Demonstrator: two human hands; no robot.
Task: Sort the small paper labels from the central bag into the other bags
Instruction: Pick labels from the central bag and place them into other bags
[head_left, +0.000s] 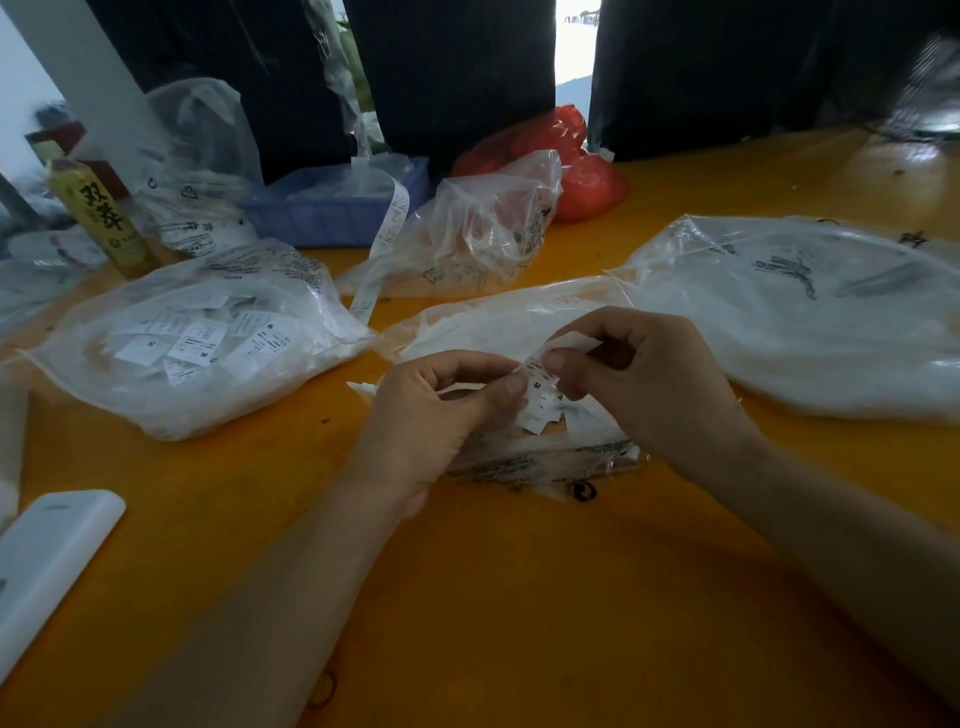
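Both my hands pinch one small paper label (537, 382) marked M, my left hand (441, 410) and right hand (639, 379) each in a closed grip on it, above the central bag (519, 322) mid-bench. The bag toward the left edge (208, 338) already holds sorted labels; the bag toward the right edge (810, 312) looks full too. I judge plenty remain under my hands

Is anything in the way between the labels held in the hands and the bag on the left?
Nothing visible. Both the left hand and right hand pinch the labels above the central bag. Only bare orange table separates them from the left bag. Where that bag's opening lies is unclear.
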